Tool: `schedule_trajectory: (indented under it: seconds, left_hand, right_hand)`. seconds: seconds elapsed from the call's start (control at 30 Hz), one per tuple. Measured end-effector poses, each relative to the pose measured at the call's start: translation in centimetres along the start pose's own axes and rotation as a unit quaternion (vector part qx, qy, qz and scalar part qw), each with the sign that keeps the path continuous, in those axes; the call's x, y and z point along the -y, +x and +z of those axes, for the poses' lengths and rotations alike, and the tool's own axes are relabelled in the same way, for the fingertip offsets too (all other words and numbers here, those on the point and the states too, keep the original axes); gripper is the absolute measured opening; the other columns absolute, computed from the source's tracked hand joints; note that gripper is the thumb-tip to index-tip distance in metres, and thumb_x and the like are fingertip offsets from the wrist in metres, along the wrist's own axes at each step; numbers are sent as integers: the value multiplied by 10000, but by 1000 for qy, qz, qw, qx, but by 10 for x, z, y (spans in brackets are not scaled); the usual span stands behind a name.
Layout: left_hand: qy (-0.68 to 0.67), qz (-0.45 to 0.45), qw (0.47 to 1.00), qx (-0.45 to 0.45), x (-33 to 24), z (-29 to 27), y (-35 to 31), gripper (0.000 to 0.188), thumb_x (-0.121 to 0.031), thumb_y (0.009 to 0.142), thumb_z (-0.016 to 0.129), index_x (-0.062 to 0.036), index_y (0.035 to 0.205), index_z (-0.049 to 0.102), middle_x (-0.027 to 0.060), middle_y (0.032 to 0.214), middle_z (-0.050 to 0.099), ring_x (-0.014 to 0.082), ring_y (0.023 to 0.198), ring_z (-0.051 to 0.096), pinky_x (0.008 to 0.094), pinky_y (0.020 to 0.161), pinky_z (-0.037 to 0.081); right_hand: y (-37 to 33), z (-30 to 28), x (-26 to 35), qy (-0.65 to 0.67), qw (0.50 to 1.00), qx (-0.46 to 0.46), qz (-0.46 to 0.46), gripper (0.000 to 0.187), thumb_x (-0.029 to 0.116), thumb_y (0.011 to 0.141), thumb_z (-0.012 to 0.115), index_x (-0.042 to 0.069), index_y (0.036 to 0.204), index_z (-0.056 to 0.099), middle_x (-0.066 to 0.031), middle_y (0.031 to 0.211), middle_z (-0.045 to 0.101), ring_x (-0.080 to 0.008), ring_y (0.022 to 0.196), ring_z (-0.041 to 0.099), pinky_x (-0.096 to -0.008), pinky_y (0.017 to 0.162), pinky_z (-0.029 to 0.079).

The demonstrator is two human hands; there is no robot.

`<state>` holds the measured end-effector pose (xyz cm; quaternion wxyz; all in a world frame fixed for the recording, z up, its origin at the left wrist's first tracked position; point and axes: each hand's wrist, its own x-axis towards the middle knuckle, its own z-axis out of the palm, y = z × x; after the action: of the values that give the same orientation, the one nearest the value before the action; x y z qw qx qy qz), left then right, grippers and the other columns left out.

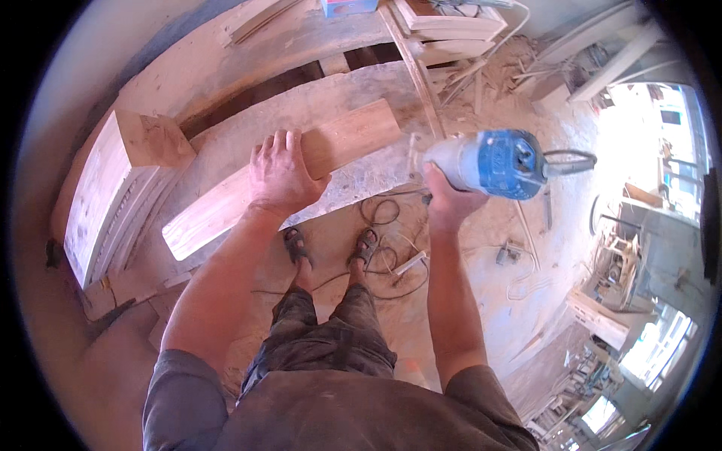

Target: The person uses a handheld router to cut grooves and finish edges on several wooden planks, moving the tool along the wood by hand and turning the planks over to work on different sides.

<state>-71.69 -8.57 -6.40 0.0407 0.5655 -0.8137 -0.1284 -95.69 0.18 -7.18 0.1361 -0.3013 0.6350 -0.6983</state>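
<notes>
My left hand [284,174] is clasped over the middle of a thick wooden board [355,137], its fingers over the far side and its thumb toward the near edge. The board lies slantwise on the dusty workbench [361,173]. Out to the right, my right hand [453,201] grips the silver body of a blue-topped trim router [502,161]. The router is tilted on its side, with a cord trailing from its blue end. Its base end, near the board's right end, is blurred.
A stack of curved wooden pieces [124,180] stands on the bench at the left. Wood boxes [451,26] sit at the far right. Looped cables [383,259] lie on the floor near my feet. A small tool [511,254] rests on the dusty floor.
</notes>
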Motion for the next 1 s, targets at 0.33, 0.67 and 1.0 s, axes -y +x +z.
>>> schedule_trajectory:
  seconds: [0.33, 0.67, 1.0]
  left_hand:
    - [-39, 23, 997, -65, 0, 0, 0, 725, -355, 631, 868, -27, 1192, 545, 158, 1114, 609, 354, 1034, 609, 457, 915, 463]
    - [-69, 28, 993, -91, 5, 2, 2, 743, -316, 583, 879, -4, 1180, 565, 166, 1036, 623, 360, 966, 626, 453, 884, 479]
    - [-89, 38, 989, -110, 7, 4, 3, 722, -275, 582, 865, -1, 1174, 556, 158, 1017, 628, 353, 951, 628, 450, 859, 478]
  right_hand:
    - [12, 15, -54, -49, 943, 311, -111, 343, 148, 844, 739, 40, 1151, 629, -71, 1101, 662, -234, 1048, 642, -412, 953, 541]
    - [20, 2, -64, -146, 887, 374, -231, 530, 47, 813, 757, -40, 1298, 561, -174, 1242, 631, -296, 1143, 600, -451, 1010, 468]
    - [38, -1, -66, -150, 897, 385, -156, 695, 214, 757, 750, -14, 1364, 500, -211, 1321, 560, -406, 1221, 523, -528, 1109, 383]
